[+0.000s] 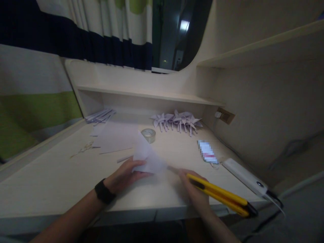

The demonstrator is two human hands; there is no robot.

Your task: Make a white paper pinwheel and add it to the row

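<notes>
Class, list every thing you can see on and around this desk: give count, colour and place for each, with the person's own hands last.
Folded paper: one, white, desk centre.
Utility knife: one, yellow and black, front right.
Tape roll: one, clear, mid-desk.
Scissors: one, pale, left.
Paper windmills: several, lilac, back.
Paper strips: a pile, lilac, back left.
Power bank: one, white, right edge.
Wristband: one, black, left wrist.
Left hand: holds the paper.
Right hand: grips the knife.

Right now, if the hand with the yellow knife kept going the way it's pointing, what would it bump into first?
Most likely the folded paper. The right hand aims the yellow utility knife up and left, with its tip near the paper that the left hand holds. Depth is hard to judge.
</notes>
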